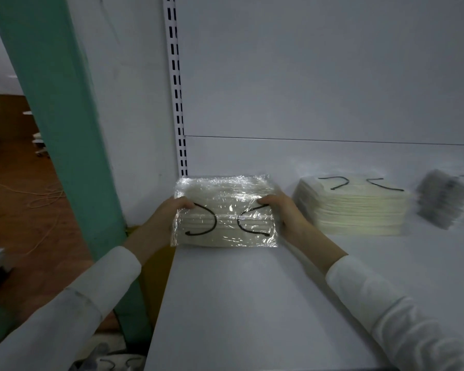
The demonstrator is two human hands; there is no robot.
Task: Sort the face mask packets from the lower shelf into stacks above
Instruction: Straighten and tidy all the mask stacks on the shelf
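a: where the clear packet (224, 212) is, at the back left of the shelf (252, 303), what does it hold?
b: cream face masks with black ear loops.
a: and the hands?
b: the left hand (169, 212) grips its left edge and the right hand (281, 212) its right edge, thumbs on top, with the packet between them.
a: beside it?
b: a cream stack (354, 207) just right of the right hand, then a blurred grey stack (442, 199).

Long white sleeves cover both arms. The left sleeve (73, 301) is smooth, with a plain wide cuff and faint grey marks farther up; the right sleeve (381, 303) is wrinkled into soft folds. The left grip (166, 218) and right grip (287, 215) are bare.
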